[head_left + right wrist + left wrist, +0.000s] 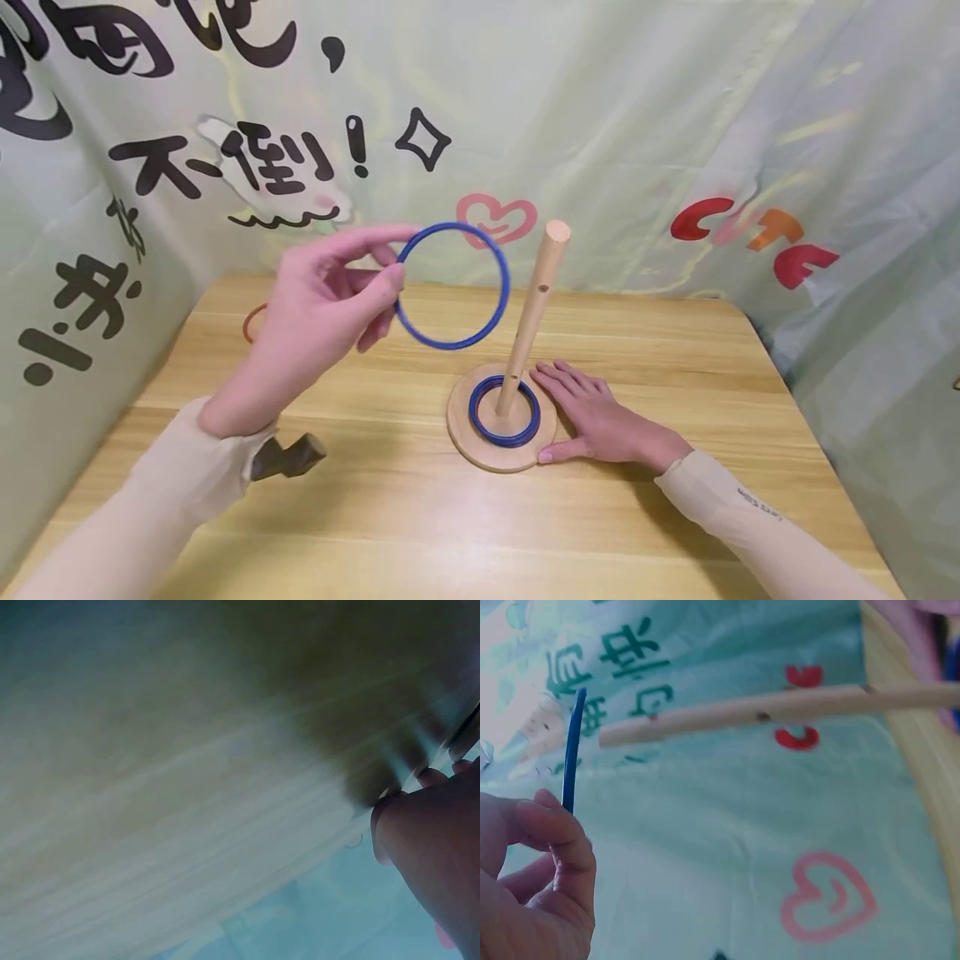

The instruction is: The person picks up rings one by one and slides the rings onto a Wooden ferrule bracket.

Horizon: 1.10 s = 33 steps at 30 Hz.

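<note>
At 8 o'clock, my left sleeve is cream, its cuff loose and wrinkled; my left hand is bare. A dark, blocky device juts from the cuff's 3 o'clock side. At 4 o'clock, my cream right sleeve bears small dark lettering; my right hand is bare.

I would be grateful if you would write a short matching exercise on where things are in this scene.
Column one
1. Left hand
2. Right hand
3. Wooden peg
4. Red ring

Column two
A. Stands up from the round base
B. On the table, partly hidden in the head view
C. Rests at the round base's rim
D. Holds a blue ring in the air

Pairs: 1-D, 2-C, 3-A, 4-B
</note>
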Tool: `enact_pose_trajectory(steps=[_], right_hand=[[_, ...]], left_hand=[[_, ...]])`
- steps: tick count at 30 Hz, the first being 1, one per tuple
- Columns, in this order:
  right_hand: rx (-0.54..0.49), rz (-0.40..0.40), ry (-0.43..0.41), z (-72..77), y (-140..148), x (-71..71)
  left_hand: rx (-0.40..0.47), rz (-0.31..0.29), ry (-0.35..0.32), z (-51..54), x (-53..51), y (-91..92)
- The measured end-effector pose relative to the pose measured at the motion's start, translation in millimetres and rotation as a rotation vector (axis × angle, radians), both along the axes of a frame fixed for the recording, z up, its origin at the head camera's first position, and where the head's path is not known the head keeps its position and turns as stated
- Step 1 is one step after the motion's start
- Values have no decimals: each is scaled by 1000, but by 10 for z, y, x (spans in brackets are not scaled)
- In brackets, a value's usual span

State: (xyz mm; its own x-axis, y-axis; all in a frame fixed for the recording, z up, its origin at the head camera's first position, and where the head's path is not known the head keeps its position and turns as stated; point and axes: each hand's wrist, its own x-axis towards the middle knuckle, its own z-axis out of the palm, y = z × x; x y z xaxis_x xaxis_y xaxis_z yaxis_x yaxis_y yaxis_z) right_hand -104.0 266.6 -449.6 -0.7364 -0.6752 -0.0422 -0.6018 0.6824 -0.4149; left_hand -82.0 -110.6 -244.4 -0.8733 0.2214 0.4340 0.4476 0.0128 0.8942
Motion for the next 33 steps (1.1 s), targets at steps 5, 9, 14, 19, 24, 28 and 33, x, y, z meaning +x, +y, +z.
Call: enact_pose_trajectory(steps=[5, 9, 14, 19, 24, 28, 33], right_hand=[[-4, 3, -12, 11, 21, 0], [2, 0, 0, 8, 28, -1], [0, -3, 5, 10, 38, -4], [-3, 8, 12, 8, 22, -11], [8, 10, 17, 3, 6, -15], [11, 4, 18, -1, 6, -18], [4, -2, 3, -12, 14, -16]], left_hand=[[113, -63, 62, 112, -88, 339], [129, -111, 69, 136, -167, 545], [104, -141, -11, 43, -273, 722], [15, -95, -82, -165, -326, 780], [-54, -58, -120, -429, -357, 783], [-87, -27, -173, -660, -381, 778], [-189, 15, -238, -1039, -391, 762]])
